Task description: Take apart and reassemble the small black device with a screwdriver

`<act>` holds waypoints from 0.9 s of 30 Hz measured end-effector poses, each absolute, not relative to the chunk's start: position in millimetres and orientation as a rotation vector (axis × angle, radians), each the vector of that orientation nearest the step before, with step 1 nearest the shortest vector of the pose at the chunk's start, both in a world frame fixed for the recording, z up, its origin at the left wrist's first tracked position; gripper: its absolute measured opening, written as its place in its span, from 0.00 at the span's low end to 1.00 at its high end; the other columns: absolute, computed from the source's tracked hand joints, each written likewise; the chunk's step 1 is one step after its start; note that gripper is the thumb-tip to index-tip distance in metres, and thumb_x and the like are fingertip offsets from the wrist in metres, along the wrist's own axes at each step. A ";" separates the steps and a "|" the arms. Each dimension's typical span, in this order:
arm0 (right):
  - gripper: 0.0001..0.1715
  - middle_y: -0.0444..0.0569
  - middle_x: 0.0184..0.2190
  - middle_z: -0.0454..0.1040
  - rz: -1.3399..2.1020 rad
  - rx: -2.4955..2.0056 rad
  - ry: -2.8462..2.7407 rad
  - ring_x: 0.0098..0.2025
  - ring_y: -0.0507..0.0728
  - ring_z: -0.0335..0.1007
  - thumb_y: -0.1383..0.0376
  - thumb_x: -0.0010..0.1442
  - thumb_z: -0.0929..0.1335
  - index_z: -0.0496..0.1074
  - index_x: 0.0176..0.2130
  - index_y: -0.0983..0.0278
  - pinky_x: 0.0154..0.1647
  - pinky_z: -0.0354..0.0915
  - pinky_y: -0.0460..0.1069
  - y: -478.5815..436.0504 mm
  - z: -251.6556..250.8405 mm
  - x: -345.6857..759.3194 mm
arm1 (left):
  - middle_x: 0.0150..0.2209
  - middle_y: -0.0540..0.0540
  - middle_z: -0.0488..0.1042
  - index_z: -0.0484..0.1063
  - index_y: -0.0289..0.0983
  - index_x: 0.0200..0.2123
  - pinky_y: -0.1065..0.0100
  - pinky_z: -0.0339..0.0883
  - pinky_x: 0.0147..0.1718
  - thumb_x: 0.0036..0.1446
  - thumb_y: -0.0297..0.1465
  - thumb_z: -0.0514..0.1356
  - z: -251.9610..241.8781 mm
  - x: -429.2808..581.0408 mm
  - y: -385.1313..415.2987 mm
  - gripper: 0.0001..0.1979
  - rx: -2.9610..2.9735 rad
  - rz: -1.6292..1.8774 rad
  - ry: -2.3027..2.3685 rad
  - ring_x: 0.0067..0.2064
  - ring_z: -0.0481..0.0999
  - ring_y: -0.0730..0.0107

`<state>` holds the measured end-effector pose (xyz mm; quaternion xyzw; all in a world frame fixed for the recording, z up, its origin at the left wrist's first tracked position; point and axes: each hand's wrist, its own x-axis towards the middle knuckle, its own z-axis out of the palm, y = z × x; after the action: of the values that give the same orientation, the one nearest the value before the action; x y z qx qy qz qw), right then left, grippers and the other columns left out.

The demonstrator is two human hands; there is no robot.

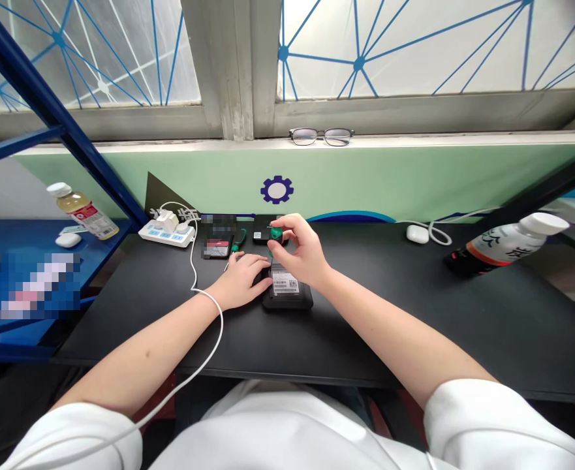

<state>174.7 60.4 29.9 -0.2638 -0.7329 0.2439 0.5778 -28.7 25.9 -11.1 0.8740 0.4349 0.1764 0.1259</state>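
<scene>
White shirt (277,431) foremost, right grip (303,251) pinches a green handle (277,232); left grip (241,281), spread, touches a black device (290,294).

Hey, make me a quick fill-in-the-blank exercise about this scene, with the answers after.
The right hand pinches a small item coloured ____.
A pair of ____ lies on the window ledge.
The bottle on the right has a ____ cap.
The hand nearer the power strip is the person's ____ one.

Missing words: green; glasses; white; left.

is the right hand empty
No, the right hand is pinching a green handle between its thumb and fingers.
</scene>
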 end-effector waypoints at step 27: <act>0.21 0.47 0.46 0.71 0.580 -0.649 -1.738 0.41 0.56 0.71 0.65 0.65 0.74 0.74 0.56 0.52 0.39 0.76 0.55 63.0 28.5 175.6 | 0.60 0.40 0.79 0.74 0.42 0.59 0.36 0.53 0.71 0.73 0.37 0.58 -8.6 -29.0 26.0 0.15 2.536 0.482 1.254 0.66 0.74 0.48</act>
<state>175.6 63.0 28.5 -0.2757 -0.7385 0.2466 0.5637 -29.0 26.0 -8.6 0.8755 0.4330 0.1664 0.1351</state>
